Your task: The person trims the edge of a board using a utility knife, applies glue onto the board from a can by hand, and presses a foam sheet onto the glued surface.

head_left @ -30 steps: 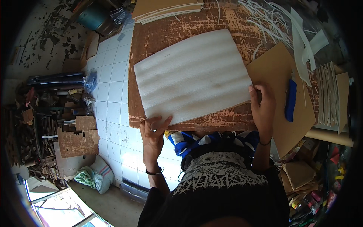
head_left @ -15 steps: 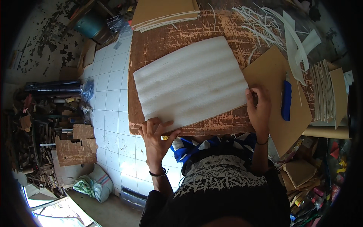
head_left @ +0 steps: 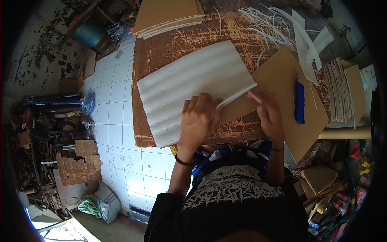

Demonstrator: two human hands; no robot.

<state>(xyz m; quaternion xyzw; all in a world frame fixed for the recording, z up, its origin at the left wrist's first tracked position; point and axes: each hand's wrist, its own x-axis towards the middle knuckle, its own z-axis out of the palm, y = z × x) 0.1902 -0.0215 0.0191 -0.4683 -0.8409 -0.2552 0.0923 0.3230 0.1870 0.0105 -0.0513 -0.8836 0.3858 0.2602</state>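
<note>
A white foam sheet point(head_left: 181, 76) with soft ripples lies over a brown cardboard sheet point(head_left: 238, 108) on the worn table. My left hand point(head_left: 198, 121) is on the foam's near side, its fingers bent over the top and its thumb by the edge, gripping it. From there to the right corner the foam's edge is raised, baring a strip of cardboard. Beside that corner is my right hand point(head_left: 269, 115), fingers and thumb apart, holding nothing. Its fingertips are close to the corner; whether they touch it I cannot tell.
A blue-handled cutter point(head_left: 299, 103) lies on another cardboard sheet point(head_left: 278, 72) to the right. White foam strips point(head_left: 270, 28) are heaped at the far right. Stacked boards point(head_left: 169, 18) sit at the far left, more upright boards point(head_left: 336, 90) at the right. The table point(head_left: 143, 135) ends near my body.
My left hand has moved right along the foam's near edge. That edge has come up, showing cardboard below. My right hand has come off the foam's right corner and opened.
</note>
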